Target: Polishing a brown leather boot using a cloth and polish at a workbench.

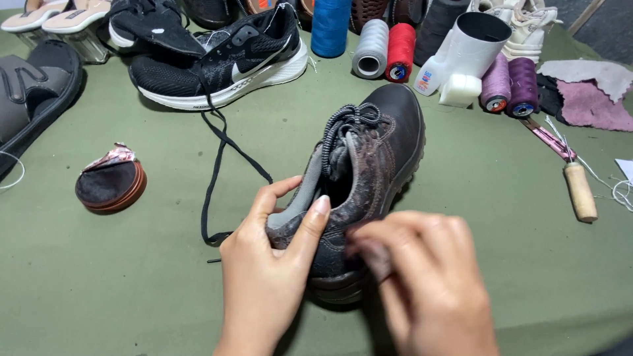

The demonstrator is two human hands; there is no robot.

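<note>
My left hand [264, 277] grips the heel collar of the dark brown shoe [369, 178], thumb inside and fingers curled round the back, while my right hand [422, 277], blurred, presses closed fingertips against its side near the heel. The shoe lies on the green table [132, 290], toe pointing away. A loose black lace [217, 171] trails to its left from the black sneaker [224, 59], with thread spools [386, 46] beyond and a wooden-handled awl [580, 191] to the right.

scuffed matt leather shoe [382, 145], wooden-handled awl [580, 191]

Your right hand [422, 283] is motion-blurred; its grip cannot be determined. Both hands hide the heel of the brown shoe [369, 171]. The frame edge crops the grey sandal [30, 92] at left.
</note>
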